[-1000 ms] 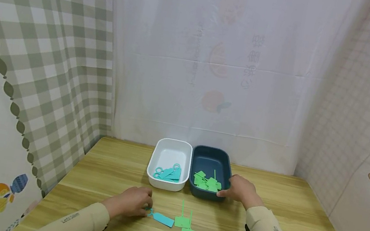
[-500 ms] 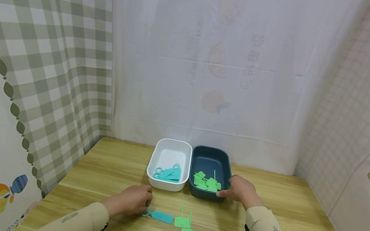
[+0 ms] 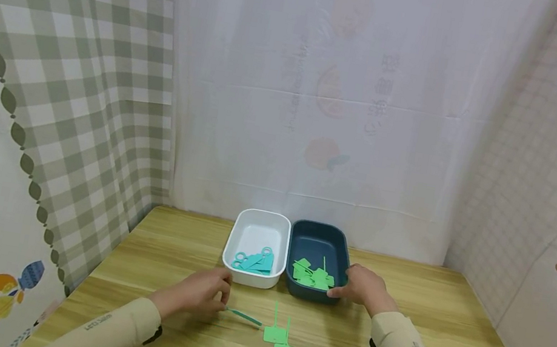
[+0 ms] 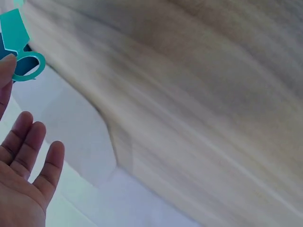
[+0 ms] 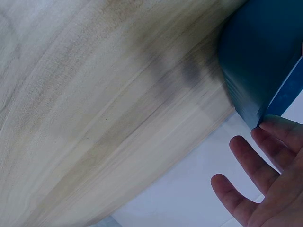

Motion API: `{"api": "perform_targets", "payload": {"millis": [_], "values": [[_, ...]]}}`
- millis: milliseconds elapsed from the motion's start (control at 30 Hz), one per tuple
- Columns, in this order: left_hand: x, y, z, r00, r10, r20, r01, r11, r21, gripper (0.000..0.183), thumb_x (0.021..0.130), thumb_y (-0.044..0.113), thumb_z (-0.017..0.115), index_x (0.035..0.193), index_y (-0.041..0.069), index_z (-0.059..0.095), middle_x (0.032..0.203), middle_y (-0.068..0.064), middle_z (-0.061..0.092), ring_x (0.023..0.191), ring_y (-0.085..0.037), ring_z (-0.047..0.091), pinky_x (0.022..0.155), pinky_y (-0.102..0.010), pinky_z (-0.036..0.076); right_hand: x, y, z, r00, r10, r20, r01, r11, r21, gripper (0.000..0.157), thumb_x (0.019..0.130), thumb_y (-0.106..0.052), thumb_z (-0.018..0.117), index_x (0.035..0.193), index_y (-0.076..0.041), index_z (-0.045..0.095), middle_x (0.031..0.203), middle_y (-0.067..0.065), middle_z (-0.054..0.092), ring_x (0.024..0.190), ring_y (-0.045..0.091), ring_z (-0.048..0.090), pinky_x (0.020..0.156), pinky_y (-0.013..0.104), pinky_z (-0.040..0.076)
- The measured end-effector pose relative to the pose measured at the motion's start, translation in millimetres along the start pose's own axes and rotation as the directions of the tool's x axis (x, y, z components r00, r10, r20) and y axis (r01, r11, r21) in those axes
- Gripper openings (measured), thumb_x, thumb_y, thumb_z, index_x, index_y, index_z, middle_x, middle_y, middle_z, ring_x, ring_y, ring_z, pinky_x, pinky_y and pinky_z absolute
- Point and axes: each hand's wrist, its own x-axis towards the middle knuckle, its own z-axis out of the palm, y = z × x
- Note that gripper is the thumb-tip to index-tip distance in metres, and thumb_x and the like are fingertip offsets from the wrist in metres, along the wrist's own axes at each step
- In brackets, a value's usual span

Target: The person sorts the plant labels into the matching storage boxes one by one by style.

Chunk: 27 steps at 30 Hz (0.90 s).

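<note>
My left hand pinches a turquoise tag by its ring, the other fingers spread loosely. In the head view the tag's flat part shows almost edge-on, above the wooden table. Two green tags with thin tails lie just right of it. My right hand holds the near right corner of a dark blue bin, thumb at the front and fingertips on the rim. Inside that bin are several green tags. To its left stands a white bin with several turquoise tags.
Both bins stand side by side near the back of the wooden table. A white curtain hangs behind them. Checked cloth closes off the left side, and a printed cloth the right.
The turquoise tag has been lifted and turned from flat to nearly edge-on as my left hand rises slightly. My right hand stays on the dark blue bin; the view has shifted a little.
</note>
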Motion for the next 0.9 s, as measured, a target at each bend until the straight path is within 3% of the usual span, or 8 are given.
{"api": "perform_targets", "payload": {"millis": [367,567,900], "values": [[9.5,-4.7,-18.3,0.991,0.044,-0.128,-0.045,0.999,-0.005,0.016,0.081,0.019,0.084,0.073,0.019,0.069,0.108,-0.007,0.059,0.098,-0.020,0.055,0.082,-0.035,0.050,1,2,2.7,1.000,0.005,-0.005,-0.005,1.000,0.007,0.080,0.076,-0.053,0.081,0.119,0.012,0.063,0.124,0.027,0.060,0.110,0.042,0.060,0.089,0.055,0.050],[19.4,-11.9,-24.8,0.980,-0.012,-0.200,0.019,0.999,0.031,0.016,0.081,0.020,0.083,0.073,0.021,0.069,0.109,-0.002,0.057,0.100,-0.023,0.056,0.083,-0.041,0.050,1,2,2.1,1.000,-0.004,-0.009,0.004,1.000,0.003,0.080,0.076,-0.053,0.081,0.119,0.012,0.063,0.123,0.027,0.061,0.108,0.042,0.060,0.088,0.054,0.050],[46.3,-19.7,-35.8,0.946,-0.168,-0.278,0.168,0.985,-0.024,0.016,0.081,0.018,0.082,0.072,0.019,0.069,0.110,-0.008,0.060,0.092,-0.023,0.057,0.077,-0.043,0.049,1,1,1.8,1.000,-0.007,-0.010,0.007,1.000,0.000,0.080,0.076,-0.054,0.081,0.119,0.012,0.063,0.123,0.027,0.061,0.108,0.041,0.060,0.088,0.054,0.050]]}}
